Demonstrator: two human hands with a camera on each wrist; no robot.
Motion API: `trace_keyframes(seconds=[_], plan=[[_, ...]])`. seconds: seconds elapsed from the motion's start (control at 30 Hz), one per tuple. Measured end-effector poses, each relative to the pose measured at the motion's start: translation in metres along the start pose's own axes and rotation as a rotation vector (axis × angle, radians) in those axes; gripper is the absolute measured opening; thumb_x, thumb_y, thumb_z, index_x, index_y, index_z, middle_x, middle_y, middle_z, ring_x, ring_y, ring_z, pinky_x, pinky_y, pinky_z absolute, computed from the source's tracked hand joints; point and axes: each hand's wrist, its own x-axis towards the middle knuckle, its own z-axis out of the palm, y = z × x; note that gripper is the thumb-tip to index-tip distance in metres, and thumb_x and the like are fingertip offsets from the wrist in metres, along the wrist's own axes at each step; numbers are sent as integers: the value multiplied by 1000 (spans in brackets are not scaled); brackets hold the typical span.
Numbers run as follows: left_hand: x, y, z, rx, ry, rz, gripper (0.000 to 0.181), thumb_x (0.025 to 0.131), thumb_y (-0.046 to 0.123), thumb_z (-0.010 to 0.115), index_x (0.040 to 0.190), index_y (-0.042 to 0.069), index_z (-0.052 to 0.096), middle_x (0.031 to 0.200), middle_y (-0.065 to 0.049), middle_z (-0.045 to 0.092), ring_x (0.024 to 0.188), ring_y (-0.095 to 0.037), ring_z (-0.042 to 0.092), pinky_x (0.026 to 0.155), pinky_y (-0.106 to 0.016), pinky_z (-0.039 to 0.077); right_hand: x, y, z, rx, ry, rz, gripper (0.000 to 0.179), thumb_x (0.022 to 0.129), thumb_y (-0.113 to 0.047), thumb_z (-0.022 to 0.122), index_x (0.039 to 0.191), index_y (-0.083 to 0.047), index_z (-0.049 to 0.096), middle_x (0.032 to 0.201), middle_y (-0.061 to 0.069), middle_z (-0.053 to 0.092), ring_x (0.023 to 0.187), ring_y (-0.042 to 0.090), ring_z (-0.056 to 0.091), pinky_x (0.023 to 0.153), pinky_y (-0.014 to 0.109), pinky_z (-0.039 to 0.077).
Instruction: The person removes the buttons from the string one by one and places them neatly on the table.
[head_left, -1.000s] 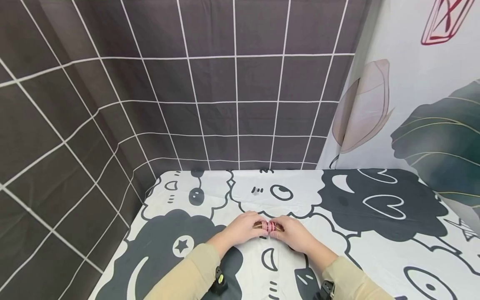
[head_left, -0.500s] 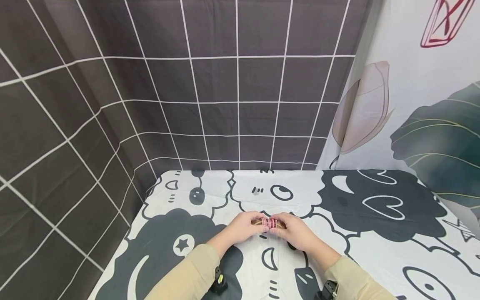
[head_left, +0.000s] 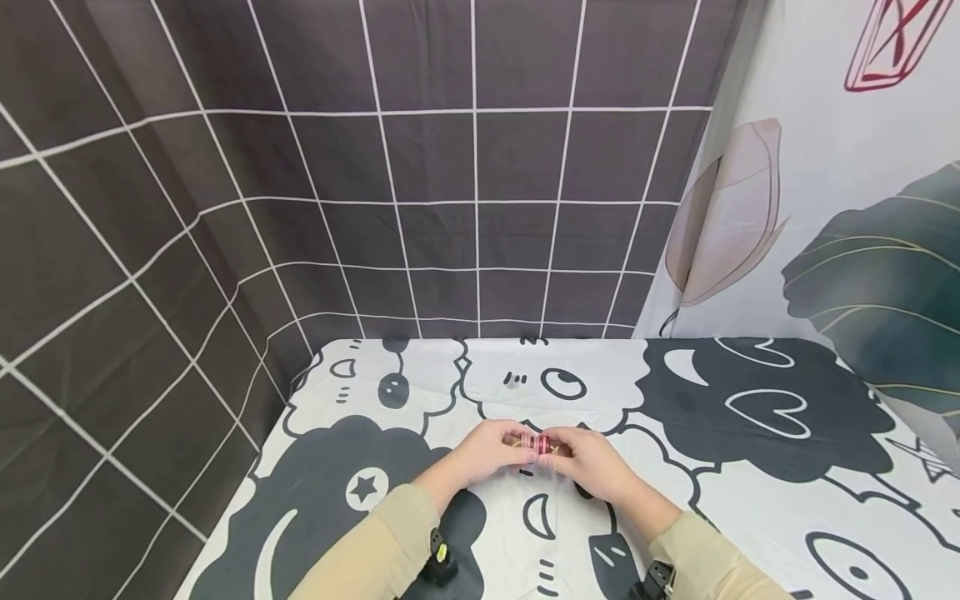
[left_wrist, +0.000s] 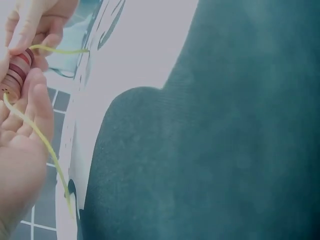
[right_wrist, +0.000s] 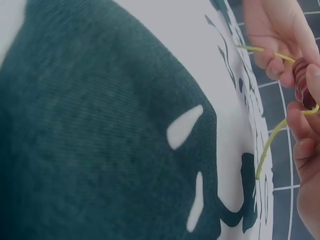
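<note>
Both hands meet above the middle of the cloth, holding a small ringed cylinder [head_left: 538, 444] between their fingertips. Its bands are red, dark red and pink, and thin yellow cord [left_wrist: 46, 142] comes out at each end and hangs down. My left hand [head_left: 491, 448] pinches the left end, thumb in front. At the other end my right hand [head_left: 585, 458] grips it the same way. The left wrist view shows the ringed cylinder [left_wrist: 19, 72] between thumb and fingers, its near end dotted with small marks. In the right wrist view, fingers partly cover the cylinder [right_wrist: 303, 82].
A cloth [head_left: 555, 575] with black and white cartoon shapes covers the table. Behind it hangs a dark curtain [head_left: 517, 158] with a white grid, continuing along the left. A white curtain [head_left: 810, 117] with leaf prints hangs at the right.
The hands stay in the same place while the fingers shift slightly on the cylinder. Brown parts seen at its ends earlier are now mostly behind the fingers, and yellow cord shows there.
</note>
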Motion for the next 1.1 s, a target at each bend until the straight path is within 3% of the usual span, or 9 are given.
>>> trace_keyframes(seconds=[0.13, 0.33, 0.7, 1.1], plan=[[1, 0, 2, -29, -8, 0, 23, 85, 23, 70, 103, 9, 67, 71, 0, 65, 62, -14, 60, 55, -26, 45, 0, -1, 0, 18, 4, -10, 32, 86, -34, 67, 105, -8, 66, 77, -12, 59, 65, -2, 49, 57, 22, 44], [1, 2, 4, 13, -8, 7, 20, 90, 24, 64, 103, 10, 65, 66, -1, 60, 56, -11, 53, 51, -24, 41, 0, -2, 0, 27, 13, -6, 33, 85, -30, 68, 107, -5, 64, 77, -11, 58, 65, -1, 48, 58, 22, 44], [1, -1, 7, -75, 4, -18, 21, 82, 28, 72, 97, 13, 68, 58, 3, 51, 49, -10, 44, 47, -24, 36, -2, -3, 5, 16, 42, -18, 31, 85, -25, 69, 109, -8, 64, 82, -11, 59, 69, 0, 50, 62, 23, 45], [-1, 3, 9, -91, -11, -11, 20, 82, 27, 72, 96, 13, 69, 51, 4, 45, 43, -9, 38, 43, -23, 31, -3, -5, 6, -5, 68, -8, 31, 82, -26, 72, 107, -8, 66, 85, -10, 60, 70, 1, 48, 62, 23, 44]])
